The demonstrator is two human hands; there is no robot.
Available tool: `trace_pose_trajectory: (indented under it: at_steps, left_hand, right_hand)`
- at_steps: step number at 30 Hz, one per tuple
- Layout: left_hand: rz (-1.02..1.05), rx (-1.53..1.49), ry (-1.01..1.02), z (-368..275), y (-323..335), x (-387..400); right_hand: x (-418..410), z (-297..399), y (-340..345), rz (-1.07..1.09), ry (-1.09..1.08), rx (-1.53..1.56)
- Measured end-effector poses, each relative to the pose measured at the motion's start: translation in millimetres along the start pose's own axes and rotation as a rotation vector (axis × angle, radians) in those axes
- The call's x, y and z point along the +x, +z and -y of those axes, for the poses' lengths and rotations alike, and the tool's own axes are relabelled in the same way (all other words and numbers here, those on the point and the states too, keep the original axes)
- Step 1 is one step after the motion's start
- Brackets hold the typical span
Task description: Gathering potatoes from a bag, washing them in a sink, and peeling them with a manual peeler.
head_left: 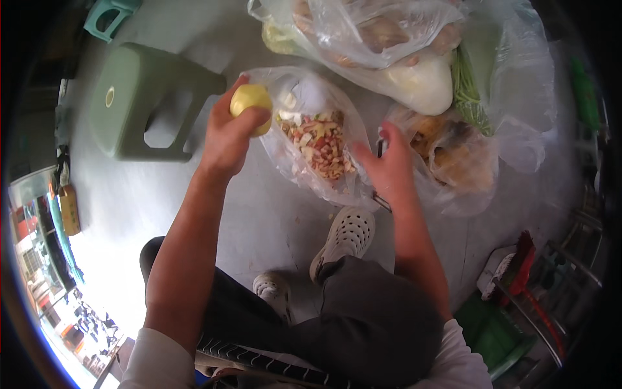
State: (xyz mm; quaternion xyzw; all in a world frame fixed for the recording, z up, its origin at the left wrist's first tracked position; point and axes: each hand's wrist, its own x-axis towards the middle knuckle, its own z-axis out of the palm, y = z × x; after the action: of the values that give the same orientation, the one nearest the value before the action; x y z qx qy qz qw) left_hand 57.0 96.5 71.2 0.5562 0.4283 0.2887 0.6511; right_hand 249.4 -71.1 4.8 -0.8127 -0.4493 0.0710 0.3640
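My left hand [231,126] grips a peeled yellow potato [250,99], with the thumb across its near side. In my right hand [391,163] is a slim metal tool [382,200]. Its ends show above and below the palm, but the fingers hide most of it, so its kind is unclear. Between the two hands an open clear plastic bag [286,167] lies on the floor. Red-and-pale peelings and scraps [320,146] fill its middle, along with some white pieces.
A green plastic stool [131,97] stands left. Ahead lie a large filled plastic bag [359,44] and green stalks [465,87]. A bag of yellow-brown items [452,155] lies right. My shoe [352,231] sits below the scrap bag. A red broom [522,267] is at lower right.
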Motion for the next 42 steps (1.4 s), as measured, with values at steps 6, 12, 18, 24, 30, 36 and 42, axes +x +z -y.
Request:
trace_pose_trajectory:
  at_steps: [6, 12, 18, 24, 30, 36, 42]
  left_hand:
    - [-0.027, 0.039, -0.125, 17, -3, -22]
    - [0.075, 0.023, -0.340, 46, -5, -41]
    - [0.000, 0.082, -0.338, 51, -17, -40]
    - [-0.022, 0.096, -0.173, 27, -28, -38]
    - [-0.087, 0.635, 0.078, 26, -22, -28]
    - [-0.020, 0.437, -0.144, 37, -13, -11]
    - [-0.043, 0.326, -0.135, 2, -16, 14]
  right_hand:
    - [-7, -30, 3, 0.427, 0.277, 0.114]
    - [40, 48, -45, 0.524, 0.538, 1.160]
    - [18, 17, -35, 0.519, 0.718, 0.893]
    - [20, 20, -35, 0.466, 0.649, 0.873]
    - [29, 10, -33, 0.358, 0.651, 0.884]
    - [30, 5, -33, 0.306, 0.703, 0.833]
    - [33, 12, -32, 0.262, 0.700, 0.910]
